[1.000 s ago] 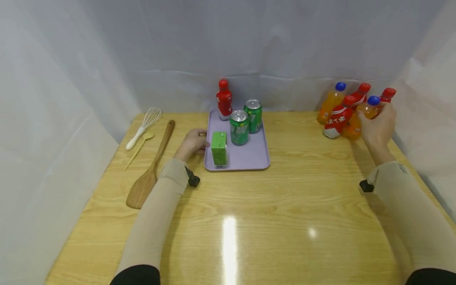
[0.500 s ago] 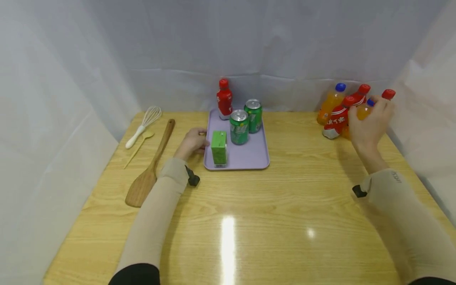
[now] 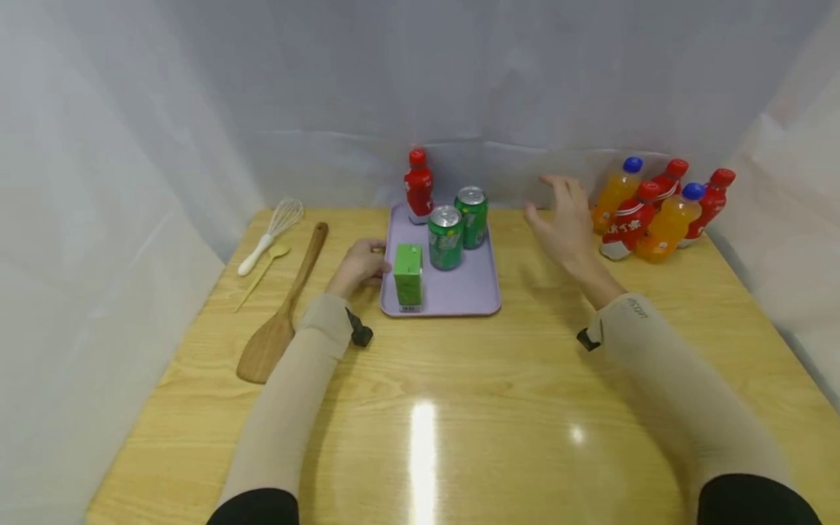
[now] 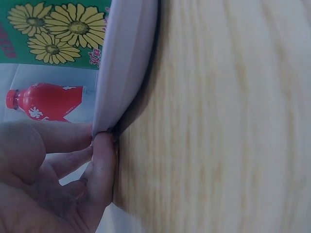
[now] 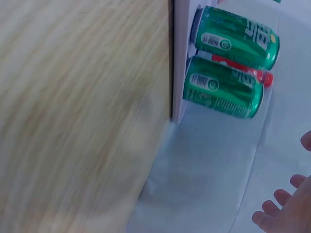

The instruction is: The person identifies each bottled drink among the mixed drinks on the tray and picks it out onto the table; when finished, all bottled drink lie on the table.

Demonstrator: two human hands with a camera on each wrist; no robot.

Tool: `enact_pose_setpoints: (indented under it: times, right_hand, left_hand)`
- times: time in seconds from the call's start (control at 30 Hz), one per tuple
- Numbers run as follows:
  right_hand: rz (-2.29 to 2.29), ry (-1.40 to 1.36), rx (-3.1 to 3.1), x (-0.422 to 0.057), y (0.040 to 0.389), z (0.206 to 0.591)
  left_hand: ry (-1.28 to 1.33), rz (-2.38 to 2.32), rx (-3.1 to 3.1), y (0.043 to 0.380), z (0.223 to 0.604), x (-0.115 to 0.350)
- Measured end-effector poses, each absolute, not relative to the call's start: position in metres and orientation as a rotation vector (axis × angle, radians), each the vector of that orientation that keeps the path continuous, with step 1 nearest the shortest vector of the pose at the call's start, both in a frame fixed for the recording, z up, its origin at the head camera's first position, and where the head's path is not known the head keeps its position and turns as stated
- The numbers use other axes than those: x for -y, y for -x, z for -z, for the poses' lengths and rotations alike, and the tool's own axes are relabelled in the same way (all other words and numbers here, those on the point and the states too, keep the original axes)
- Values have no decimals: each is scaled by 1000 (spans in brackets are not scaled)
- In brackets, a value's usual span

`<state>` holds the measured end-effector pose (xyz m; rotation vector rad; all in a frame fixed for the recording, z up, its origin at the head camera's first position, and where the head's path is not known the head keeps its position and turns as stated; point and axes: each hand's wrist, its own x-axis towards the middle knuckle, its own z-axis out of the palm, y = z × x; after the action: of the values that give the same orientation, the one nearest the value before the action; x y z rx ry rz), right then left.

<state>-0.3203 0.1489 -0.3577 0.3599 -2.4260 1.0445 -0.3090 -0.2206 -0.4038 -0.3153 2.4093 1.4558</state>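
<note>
My left hand (image 3: 361, 266) pinches the left rim of the lilac tray (image 3: 459, 295); the left wrist view shows thumb and finger (image 4: 103, 160) on either side of its edge. On the tray stand a green drink carton (image 3: 408, 275), two green soda cans (image 3: 445, 240) (image 3: 472, 219) and a red-labelled bottle (image 3: 418, 189). My right hand (image 3: 567, 226) is raised over the table between the tray and the bottles at the right, fingers spread and holding nothing. The right wrist view catches only its fingertips (image 5: 279, 206), apart from the cans.
Orange-drink bottles with blue caps (image 3: 668, 224) and red-labelled bottles (image 3: 628, 222) cluster at the back right. At the left lie a whisk (image 3: 270, 237), a small yellow spoon (image 3: 262, 277) and a wooden spatula (image 3: 282, 313). A white curtain (image 3: 499, 95) hangs behind the table.
My right hand has left an orange-drink bottle, which now stands uncovered among the others, and has moved left toward the tray. The left hand stays at the tray's rim.
</note>
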Motion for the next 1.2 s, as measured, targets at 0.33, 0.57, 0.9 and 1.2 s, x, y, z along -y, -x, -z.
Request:
enact_pose_setpoints:
  times: [0.33,0.57,0.9,1.2]
  right_hand:
    - [-1043,-430,2623,-97,347,347]
    - [-1000,-485,2764,-65,359,340]
    - [-997,-462,2897,-36,377,335]
    - [-862,-478,2962,-14,391,338]
  left_hand:
    - [306,-1451,-2426,309,408,222]
    - [313,-1453,-2430,308,408,223]
    - [310,-1464,-2430,307,407,221]
    - [311,-1479,-2424,305,407,219]
